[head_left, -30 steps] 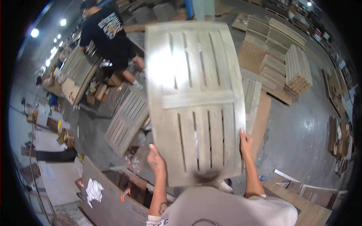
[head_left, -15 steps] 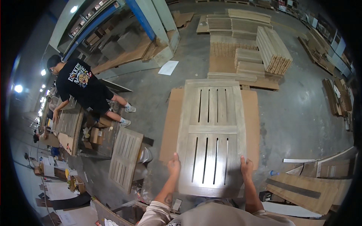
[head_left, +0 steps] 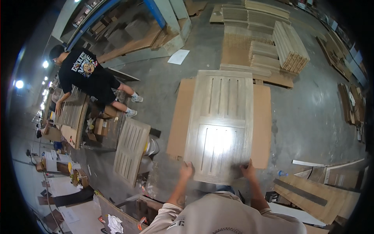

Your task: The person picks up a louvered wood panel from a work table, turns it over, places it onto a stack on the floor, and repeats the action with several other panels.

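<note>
A pale grey-brown wooden slatted panel (head_left: 221,121), like a cabinet door with two sets of long slots, is in front of me, its near end close to my body. My left hand (head_left: 186,171) is closed on its left edge near the near corner, slightly blurred. On the opposite edge, my right hand (head_left: 247,170) grips near the other near corner, thumb on top and the other fingers mostly hidden. Under the panel, a sheet of brown cardboard (head_left: 261,128) shows on both sides. Bright glare covers the panel's lower slots.
Stacked wooden panels (head_left: 290,46) stand on a pallet beyond the cardboard. A similar slatted panel (head_left: 131,150) leans by a white bucket (head_left: 152,147) at my left. Further left, a person in black (head_left: 83,74) works at a bench. Wooden boards (head_left: 311,195) lie at the lower right.
The panel's tilt has changed: its slots look narrower and the glare is stronger. Its near end appears higher in view. Both hands keep hold of its edges, and the whole view has shifted slightly.
</note>
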Demonstrator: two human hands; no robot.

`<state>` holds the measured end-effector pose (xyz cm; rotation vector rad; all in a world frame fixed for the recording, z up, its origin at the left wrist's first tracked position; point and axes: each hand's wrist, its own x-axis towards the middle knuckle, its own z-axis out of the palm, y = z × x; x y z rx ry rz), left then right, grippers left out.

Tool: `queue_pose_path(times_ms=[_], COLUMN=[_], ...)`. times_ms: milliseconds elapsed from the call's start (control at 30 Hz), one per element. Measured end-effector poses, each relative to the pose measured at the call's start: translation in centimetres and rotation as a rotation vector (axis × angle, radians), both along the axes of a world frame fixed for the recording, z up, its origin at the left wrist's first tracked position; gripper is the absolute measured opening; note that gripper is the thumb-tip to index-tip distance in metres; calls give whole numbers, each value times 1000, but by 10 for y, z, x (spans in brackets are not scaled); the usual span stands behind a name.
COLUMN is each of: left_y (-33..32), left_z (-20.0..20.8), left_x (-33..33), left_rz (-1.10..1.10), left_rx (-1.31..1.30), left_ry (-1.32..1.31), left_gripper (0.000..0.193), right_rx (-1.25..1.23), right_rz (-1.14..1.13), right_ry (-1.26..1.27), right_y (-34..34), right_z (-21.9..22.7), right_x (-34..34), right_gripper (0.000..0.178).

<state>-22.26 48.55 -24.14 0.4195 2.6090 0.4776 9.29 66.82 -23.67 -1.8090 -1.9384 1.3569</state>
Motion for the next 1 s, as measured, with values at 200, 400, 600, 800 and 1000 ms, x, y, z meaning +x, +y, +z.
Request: queue_pose_path(times_ms=[200, 400, 600, 800, 1000], left_y=[-2, -19, -21, -36, -113], left_z=[27, 19, -1, -5, -5], left_x=[-4, -11, -33, -32, -19], left_rz=[114, 97, 9, -8, -20], left_rx=[130, 91, 116, 150, 469], left_ry=[-347, -282, -343, -366, -368], left_gripper=[63, 59, 58, 63, 44], right_rx=[-4, -70, 31, 40, -62], right_rz=[-75, -91, 29, 76, -30], right_ry=[-9, -13, -144, -34, 13], right_y=[-5, -4, 3, 4, -14], right_z=[-10, -3, -6, -3, -24], right_x=[-8, -18, -17, -21, -5], right_gripper=[80, 77, 78, 73, 68])
